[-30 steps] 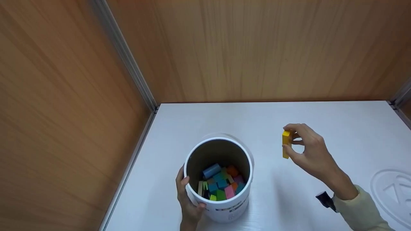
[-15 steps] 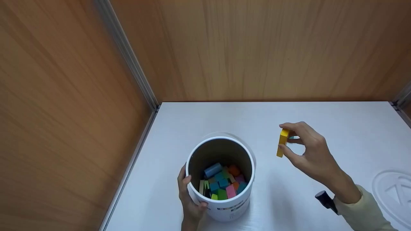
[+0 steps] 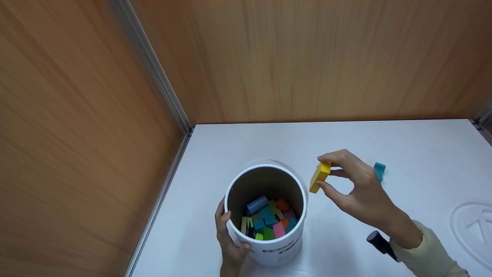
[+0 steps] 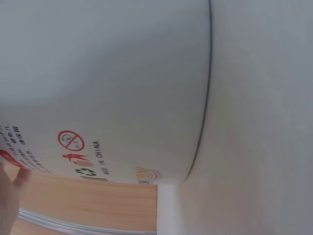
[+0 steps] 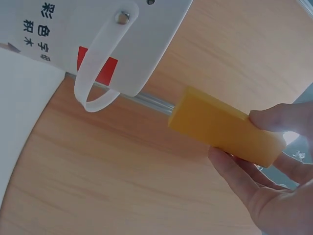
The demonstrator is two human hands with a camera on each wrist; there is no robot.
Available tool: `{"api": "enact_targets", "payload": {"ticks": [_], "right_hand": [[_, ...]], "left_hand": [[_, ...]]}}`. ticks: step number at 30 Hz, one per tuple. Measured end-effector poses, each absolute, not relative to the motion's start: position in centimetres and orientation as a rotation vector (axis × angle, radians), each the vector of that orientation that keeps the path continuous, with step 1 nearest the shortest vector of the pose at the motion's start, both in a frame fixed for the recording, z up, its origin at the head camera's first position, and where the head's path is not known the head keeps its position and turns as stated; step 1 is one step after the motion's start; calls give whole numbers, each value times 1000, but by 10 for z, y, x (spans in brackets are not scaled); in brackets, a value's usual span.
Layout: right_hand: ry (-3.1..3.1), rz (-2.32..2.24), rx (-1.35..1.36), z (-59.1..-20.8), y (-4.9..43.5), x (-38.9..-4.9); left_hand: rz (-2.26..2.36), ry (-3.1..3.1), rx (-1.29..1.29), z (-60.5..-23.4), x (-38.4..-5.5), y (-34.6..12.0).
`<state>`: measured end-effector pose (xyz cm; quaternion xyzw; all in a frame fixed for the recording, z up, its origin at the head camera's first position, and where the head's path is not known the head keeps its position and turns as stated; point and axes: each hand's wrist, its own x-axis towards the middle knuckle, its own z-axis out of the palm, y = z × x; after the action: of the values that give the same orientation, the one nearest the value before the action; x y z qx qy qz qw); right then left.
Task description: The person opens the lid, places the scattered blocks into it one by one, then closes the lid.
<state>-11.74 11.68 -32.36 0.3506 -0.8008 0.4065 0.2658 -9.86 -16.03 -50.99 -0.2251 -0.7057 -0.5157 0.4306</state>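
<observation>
My right hand (image 3: 359, 188) pinches a yellow rectangular block (image 3: 319, 177) between thumb and fingers, just right of the white bucket's rim and tilted. In the right wrist view the same yellow block (image 5: 220, 125) points toward the bucket (image 5: 122, 44) and its loose plastic handle. With my left hand (image 3: 230, 240) I grip the near left side of the bucket (image 3: 275, 252), which stands on the table. Several coloured blocks (image 3: 269, 221) lie inside it, including a blue cylinder (image 3: 257, 205). The left wrist view is mostly filled by the printed bucket wall (image 4: 107, 88).
A teal block (image 3: 379, 171) lies on the white table (image 3: 419, 154) behind my right hand, partly hidden by it. A round white lid (image 3: 474, 225) lies at the right. Wooden panels (image 3: 307, 61) stand behind and at the left.
My right hand has moved left with the yellow block, close to the bucket's rim, and tilted the block. The teal block has come into sight behind the hand. My left hand keeps its grip.
</observation>
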Motion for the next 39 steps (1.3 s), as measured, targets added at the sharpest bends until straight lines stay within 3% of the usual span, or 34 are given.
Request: {"api": "enact_targets", "payload": {"ticks": [39], "right_hand": [[-2320, 1292, 1179, -370, 74, -128]], "left_hand": [[-1269, -1811, -538, -515, -97, -162]]}}
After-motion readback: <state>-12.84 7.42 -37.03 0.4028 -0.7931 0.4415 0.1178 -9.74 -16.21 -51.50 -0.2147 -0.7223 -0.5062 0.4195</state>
